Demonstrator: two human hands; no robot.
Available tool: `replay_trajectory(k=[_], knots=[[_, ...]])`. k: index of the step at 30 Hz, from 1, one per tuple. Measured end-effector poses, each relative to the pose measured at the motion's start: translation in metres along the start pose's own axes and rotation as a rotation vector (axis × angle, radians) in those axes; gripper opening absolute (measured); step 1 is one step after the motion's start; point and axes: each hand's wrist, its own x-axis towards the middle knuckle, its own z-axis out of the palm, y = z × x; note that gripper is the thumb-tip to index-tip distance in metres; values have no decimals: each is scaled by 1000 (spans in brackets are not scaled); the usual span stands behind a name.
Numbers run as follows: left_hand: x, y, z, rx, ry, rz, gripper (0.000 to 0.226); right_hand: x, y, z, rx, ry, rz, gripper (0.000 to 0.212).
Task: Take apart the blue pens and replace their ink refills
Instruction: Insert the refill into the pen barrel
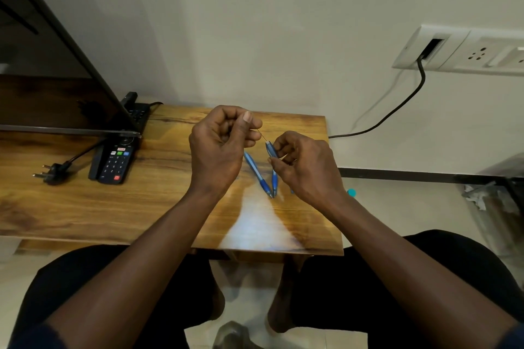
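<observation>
My left hand is raised above the wooden table, its thumb and fingers pinched on a thin ink refill. The refill's far end enters the open top of a blue pen barrel. My right hand grips that barrel between thumb and fingers, just right of the left hand. Two more blue pens lie on the table below the hands: one slants down to the right, the other is nearly upright, and their tips meet in a V.
A black remote control lies at the table's left, next to a black power plug and a dark screen. A black cable runs from a wall socket panel on the right. A small teal cap lies on the floor.
</observation>
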Motion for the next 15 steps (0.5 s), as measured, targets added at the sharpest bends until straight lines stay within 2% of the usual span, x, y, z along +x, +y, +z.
replay_trajectory(k=[15], knots=[[-1,-1,1,32,-28,-10,17,0,-1,-1,-24,2,-14,21]])
